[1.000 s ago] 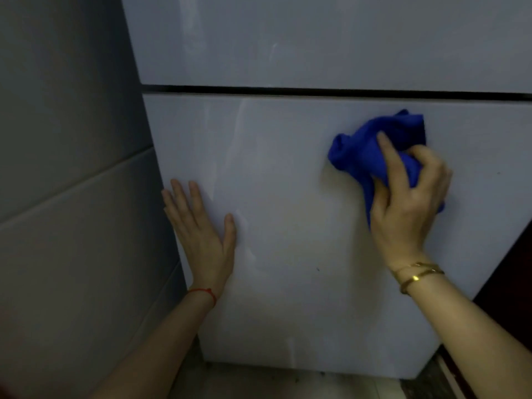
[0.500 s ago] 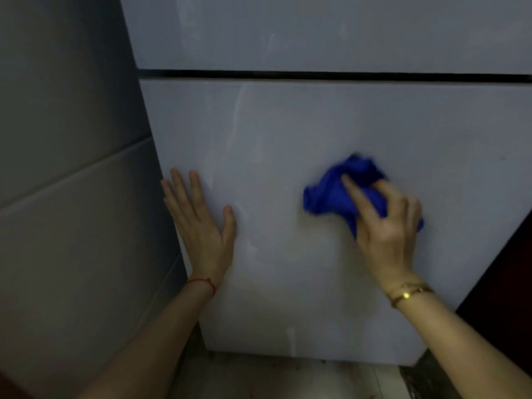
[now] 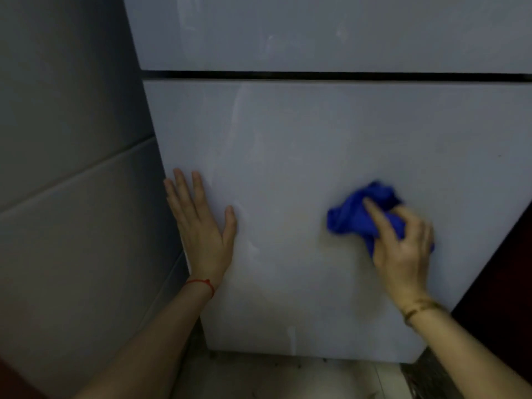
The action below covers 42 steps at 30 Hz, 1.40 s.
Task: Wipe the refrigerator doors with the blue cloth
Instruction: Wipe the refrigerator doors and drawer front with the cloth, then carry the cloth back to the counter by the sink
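The white lower refrigerator door (image 3: 302, 156) fills the middle of the view, with the upper door (image 3: 316, 30) above a dark horizontal gap. A bunched blue cloth (image 3: 354, 214) is pressed against the lower door at its right side. My right hand (image 3: 400, 249) grips the cloth, fingers over it, and part of the cloth is hidden under the palm. My left hand (image 3: 201, 226) lies flat on the door's left edge, fingers spread upward, holding nothing.
A grey tiled wall (image 3: 72, 182) stands close on the left of the refrigerator. A pale floor (image 3: 273, 378) shows below the door. A dark surface (image 3: 501, 283) borders the door on the right.
My right hand has carried the cloth down from near the top of the lower door to its middle-right. The left hand has stayed flat in place.
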Available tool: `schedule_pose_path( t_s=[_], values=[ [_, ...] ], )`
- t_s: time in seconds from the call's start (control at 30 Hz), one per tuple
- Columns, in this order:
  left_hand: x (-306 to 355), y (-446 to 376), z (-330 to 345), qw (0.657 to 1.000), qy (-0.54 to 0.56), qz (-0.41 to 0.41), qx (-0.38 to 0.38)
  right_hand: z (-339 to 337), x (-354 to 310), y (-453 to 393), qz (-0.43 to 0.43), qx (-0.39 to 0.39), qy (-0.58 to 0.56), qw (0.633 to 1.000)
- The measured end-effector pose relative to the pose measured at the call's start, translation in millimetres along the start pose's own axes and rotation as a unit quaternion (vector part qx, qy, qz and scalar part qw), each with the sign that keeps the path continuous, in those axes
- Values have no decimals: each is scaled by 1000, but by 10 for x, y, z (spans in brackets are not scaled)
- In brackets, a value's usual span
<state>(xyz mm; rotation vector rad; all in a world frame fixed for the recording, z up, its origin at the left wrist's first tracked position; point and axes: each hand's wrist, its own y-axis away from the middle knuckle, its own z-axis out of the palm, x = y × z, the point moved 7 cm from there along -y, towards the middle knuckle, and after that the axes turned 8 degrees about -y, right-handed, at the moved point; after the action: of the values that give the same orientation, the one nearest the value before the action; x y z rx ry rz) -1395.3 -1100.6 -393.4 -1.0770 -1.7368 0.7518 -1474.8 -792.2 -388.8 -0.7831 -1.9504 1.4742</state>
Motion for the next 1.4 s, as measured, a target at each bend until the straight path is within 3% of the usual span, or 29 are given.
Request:
schedule_pose_path(
  t_s=[0.13,0.27,0.37,0.53,0.6,0.7,0.83,0.9,1.0,1.13,1.27,1.4],
  values=[
    [13,5,2,1000,6,-6,0,-28,-161,-1021,29,88,-64,994],
    [-15,14,11,1000,20,-9,-13,178,-632,-1366,12,105,-22,994],
    [-51,31,1,1000,20,-2,-17,402,-1068,-917,-114,39,-19,992],
    [-103,106,-15,999,12,31,-24,554,-1159,48,-155,-80,-58,983],
    [-115,231,-8,999,23,26,-38,545,-1113,361,-138,-134,-64,979],
    [-65,432,-91,998,26,33,-42,430,-1002,507,-18,-235,-118,965],
    [138,396,-344,990,51,4,-135,70,-859,183,154,-338,-206,905],
    [294,233,-551,968,97,-60,-224,-166,-706,-110,246,-361,-241,867],
    [557,-54,-890,910,103,-133,-378,-555,-434,-560,355,-404,-276,796],
    [1029,-556,-1605,816,97,-171,-543,-1348,-165,-1230,411,-468,-266,736],
    [1485,-1092,-2606,784,23,-190,-591,-2413,-43,-1795,492,-513,-228,665],
    [1781,-1229,-3565,708,-8,-269,-653,-3614,-78,-2094,606,-546,-179,550]
  ],
)
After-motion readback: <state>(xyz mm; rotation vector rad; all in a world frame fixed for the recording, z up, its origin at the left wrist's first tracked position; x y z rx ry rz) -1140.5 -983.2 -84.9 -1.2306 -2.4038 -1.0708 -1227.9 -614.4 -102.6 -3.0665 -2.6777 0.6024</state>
